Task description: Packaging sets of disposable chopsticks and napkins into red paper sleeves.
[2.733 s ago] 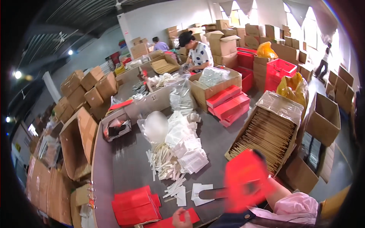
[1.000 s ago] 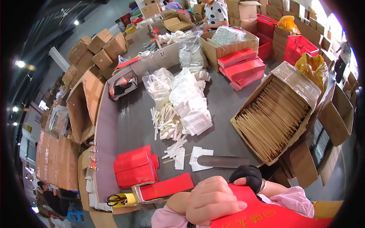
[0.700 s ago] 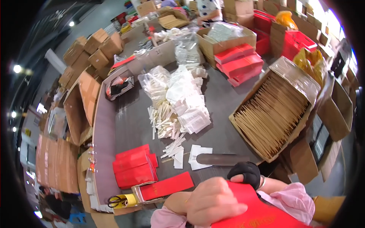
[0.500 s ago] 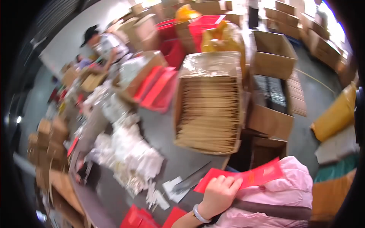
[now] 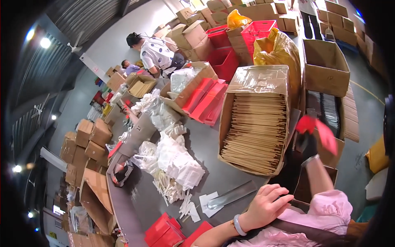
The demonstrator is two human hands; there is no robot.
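My left hand [image 5: 267,206], with a pale bangle at the wrist, is raised near my chest above the table. Its fingers are loosely curved and nothing shows in them. My right hand [image 5: 307,146], in a dark glove, reaches out over the cartons at the right. It grips a red paper sleeve [image 5: 327,136], blurred by motion. Between the hands and beyond them stands a carton [image 5: 223,138] packed with thin wooden sticks [image 5: 257,131]. A clear trough-shaped plastic piece [image 5: 232,195] lies on white slips [image 5: 207,201] near my left hand.
Red sleeves [image 5: 164,232] lie at the near table edge, others [image 5: 205,99] farther back. White packets [image 5: 177,160] and strips heap mid-table [image 5: 218,177]. At the right stand an open carton [image 5: 327,78] and one holding dark packs [image 5: 325,111]. A person [image 5: 158,53] works at the far left.
The red sleeve was in my left hand; now my right hand has it, out to the right. My left hand has let go and moved slightly rightward. The view has turned.
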